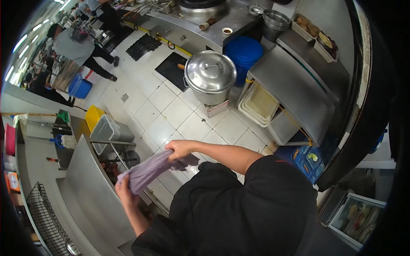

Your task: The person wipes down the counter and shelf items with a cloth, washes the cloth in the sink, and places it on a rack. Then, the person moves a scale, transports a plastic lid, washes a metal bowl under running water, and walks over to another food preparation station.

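A purple-grey cloth (150, 170) is stretched between my two hands, above the tiled floor and beside the steel counter. My left hand (124, 192) grips its lower left end, with the thumb showing on top. Closed around the upper right part is my right hand (180, 149), and a loose bunch of the cloth hangs below it. The steel counter (92, 187) lies just left of my left hand.
A large lidded pot (210, 72) stands on the tiled floor (160, 106) ahead. Grey bin (106, 130) and yellow bin (94, 117) are at the left. A steel table (294, 81) with baskets is at the right. People (77, 47) stand in the far aisle.
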{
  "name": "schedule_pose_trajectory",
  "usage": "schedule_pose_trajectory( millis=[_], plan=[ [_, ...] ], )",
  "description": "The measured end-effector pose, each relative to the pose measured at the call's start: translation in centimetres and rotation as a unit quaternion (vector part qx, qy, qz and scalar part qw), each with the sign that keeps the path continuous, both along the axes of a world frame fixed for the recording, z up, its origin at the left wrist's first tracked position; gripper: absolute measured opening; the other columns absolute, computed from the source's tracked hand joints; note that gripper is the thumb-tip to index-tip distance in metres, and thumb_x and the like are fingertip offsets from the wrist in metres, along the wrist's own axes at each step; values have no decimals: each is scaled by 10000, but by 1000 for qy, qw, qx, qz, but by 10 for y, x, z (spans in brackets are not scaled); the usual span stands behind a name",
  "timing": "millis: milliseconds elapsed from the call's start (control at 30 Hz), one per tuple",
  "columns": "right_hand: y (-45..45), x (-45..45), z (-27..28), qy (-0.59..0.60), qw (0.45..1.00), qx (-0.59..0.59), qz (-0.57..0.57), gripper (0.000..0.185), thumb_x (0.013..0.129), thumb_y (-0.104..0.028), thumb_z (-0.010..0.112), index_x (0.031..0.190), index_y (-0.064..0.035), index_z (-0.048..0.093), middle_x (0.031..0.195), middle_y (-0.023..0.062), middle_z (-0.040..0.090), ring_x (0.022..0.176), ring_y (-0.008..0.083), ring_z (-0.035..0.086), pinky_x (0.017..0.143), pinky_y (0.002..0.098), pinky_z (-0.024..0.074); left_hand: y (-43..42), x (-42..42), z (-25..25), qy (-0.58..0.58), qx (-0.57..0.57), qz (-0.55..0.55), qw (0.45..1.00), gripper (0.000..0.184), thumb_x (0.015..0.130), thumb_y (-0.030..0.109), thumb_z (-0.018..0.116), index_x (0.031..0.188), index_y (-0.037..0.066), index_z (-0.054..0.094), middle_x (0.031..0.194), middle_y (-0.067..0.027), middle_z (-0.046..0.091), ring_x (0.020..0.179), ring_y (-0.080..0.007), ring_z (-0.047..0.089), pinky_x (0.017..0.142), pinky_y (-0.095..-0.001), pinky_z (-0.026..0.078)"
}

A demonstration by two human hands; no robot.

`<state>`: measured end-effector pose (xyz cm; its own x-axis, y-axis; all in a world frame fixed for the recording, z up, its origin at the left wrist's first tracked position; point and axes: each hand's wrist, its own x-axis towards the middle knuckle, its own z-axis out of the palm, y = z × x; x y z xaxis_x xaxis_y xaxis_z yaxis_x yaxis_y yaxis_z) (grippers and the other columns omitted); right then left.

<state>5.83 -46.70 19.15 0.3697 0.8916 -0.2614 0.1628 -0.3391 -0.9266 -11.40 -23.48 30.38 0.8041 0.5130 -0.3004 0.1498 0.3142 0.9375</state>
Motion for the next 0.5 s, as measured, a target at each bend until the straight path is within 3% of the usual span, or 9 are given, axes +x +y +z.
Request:
schedule_pose_trajectory(
  millis=[67, 100, 167, 233, 333, 367, 433, 467, 500],
  plan=[
    [6, -9, 46, 143, 978, 152, -21, 546, 691, -401, 805, 977, 11, 588, 867, 94, 636, 836, 187, 606, 795, 317, 467, 14, -3, 44, -19, 3, 17, 1000, 272, 914, 165, 575, 1102, -31, 601, 992, -122, 666, 932, -206, 645, 785, -355, 540],
    [19, -13, 56, 64, 974, 217, -25, 617, 682, -406, 821, 1053, 4, 547, 941, 99, 608, 882, 173, 581, 795, 312, 465, 35, -4, 64, -64, -45, 13, 997, 367, 937, 228, 549, 1199, -30, 546, 1145, -143, 623, 961, -216, 638, 802, -366, 544],
    [44, -18, 91, 15, 939, 344, -26, 732, 669, -418, 841, 1162, -16, 479, 1036, 107, 558, 954, 155, 545, 793, 304, 464, 79, 6, 94, -369, -258, -296, 842, 490, 947, 304, 535, 1319, -6, 460, 1319, -166, 523, 1093, -269, 587, 928, -432, 499],
    [58, -20, 113, 50, 912, 407, -29, 770, 664, -424, 845, 1193, -27, 452, 1057, 111, 536, 980, 152, 533, 789, 300, 467, 109, 16, 84, -357, -197, -160, 899, 547, 960, 381, 484, 1362, 16, 423, 1352, -171, 494, 1181, -295, 522, 995, -459, 437],
    [64, -16, 108, 146, 899, 387, -148, 765, 713, -480, 807, 1206, -30, 433, 989, 92, 528, 892, 143, 543, 714, 280, 477, 77, 44, 0, -226, 9, 129, 965, 710, 964, 552, 375, 1461, 54, 276, 1470, -164, 342, 1336, -336, 358, 1110, -500, 300],
    [60, -17, 90, 234, 929, 236, -161, 723, 740, -512, 775, 1180, -32, 460, 923, 78, 532, 817, 144, 538, 654, 281, 475, 102, 23, -84, -216, 194, 19, 957, 754, 946, 578, 405, 1473, 61, 251, 1494, -153, 308, 1349, -312, 343, 1113, -466, 304],
    [71, -21, -14, 326, 940, 12, -105, 644, 782, -570, 713, 1107, -41, 540, 775, 39, 516, 693, 149, 526, 557, 283, 471, 5, 13, -81, -116, -268, -132, 947, 748, 943, 564, 428, 1471, 63, 253, 1453, -133, 370, 1312, -310, 395, 1092, -465, 342],
    [84, -24, -77, 330, 942, -58, -37, 615, 797, -596, 683, 1060, -47, 595, 694, 16, 496, 645, 152, 518, 519, 285, 468, 2, -1, -122, -51, -99, -117, 987, 679, 966, 506, 415, 1448, 43, 296, 1426, -136, 412, 1265, -315, 455, 1077, -464, 368],
    [61, -43, -68, 313, 946, -28, -81, 588, 783, -575, 709, 1012, -39, 632, 683, 20, 528, 672, 155, 551, 564, 290, 488, -19, -7, -124, -5, -160, -142, 977, 633, 976, 468, 401, 1426, 29, 329, 1415, -141, 431, 1255, -319, 468, 1072, -466, 376]
  ],
)
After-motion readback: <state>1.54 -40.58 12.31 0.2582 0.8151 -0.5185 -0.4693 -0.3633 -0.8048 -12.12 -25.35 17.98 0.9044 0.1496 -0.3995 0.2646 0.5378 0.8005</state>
